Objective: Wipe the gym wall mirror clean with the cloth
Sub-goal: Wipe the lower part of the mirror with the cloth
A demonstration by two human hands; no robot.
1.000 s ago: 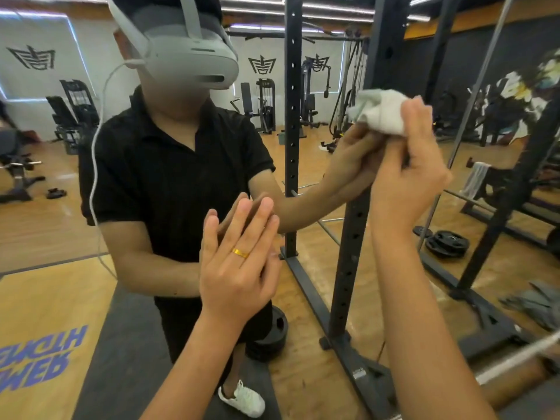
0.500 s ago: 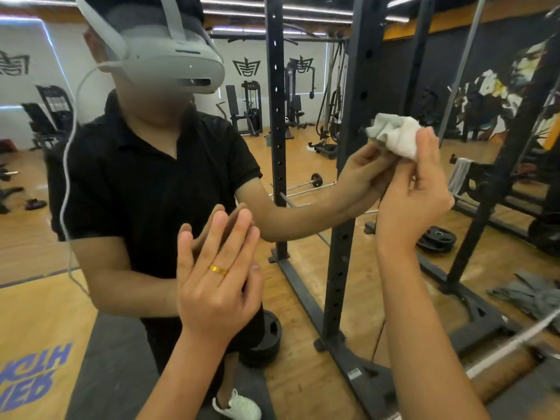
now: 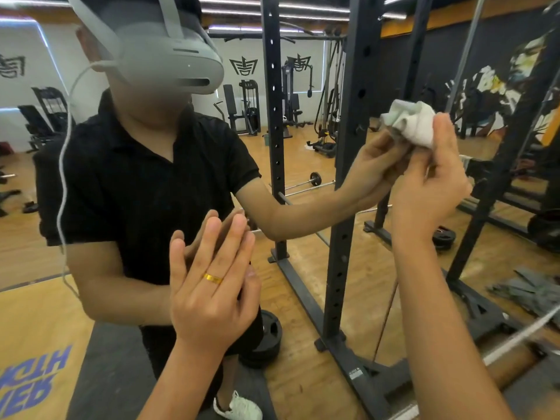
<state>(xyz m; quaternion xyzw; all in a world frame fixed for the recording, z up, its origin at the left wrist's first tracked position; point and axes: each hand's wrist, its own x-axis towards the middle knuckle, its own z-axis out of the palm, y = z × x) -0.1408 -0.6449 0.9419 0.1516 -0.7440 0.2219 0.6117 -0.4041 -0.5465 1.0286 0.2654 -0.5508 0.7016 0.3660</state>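
- The mirror filled nearly the whole view, and both arms reached up from the bottom edge to meet it
- The right hand was raised high on the right side, its fingers curled and gripping the cloth
- The cloth was pale, grey-white and bunched into a crumpled wad; it sat at the very top of the right hand, held by the fingertips, with most of the wad standing clear above them and to their left
- The cloth lay up against the glass, where the reflected hand met it from the other side, so that cloth and reflection ran together
- The left hand was lower and nearer the middle, well apart from the cloth; its fingers were straight and close together, pointing up, with the palm toward the glass and the fingertips meeting those of the reflected hand
- A gold ring sat on one finger of the left hand, which held nothing
- In the glass stood the person's reflection in a black shirt, wearing a grey headset with a white cable hanging down one side
- A black steel rack with rows of holes in its uprights rose between the two hands
- A black weight plate stood on the wooden floor just beside the reflected leg, with a white shoe below it
- A barbell lay on the floor farther back, near other gym machines along a white wall
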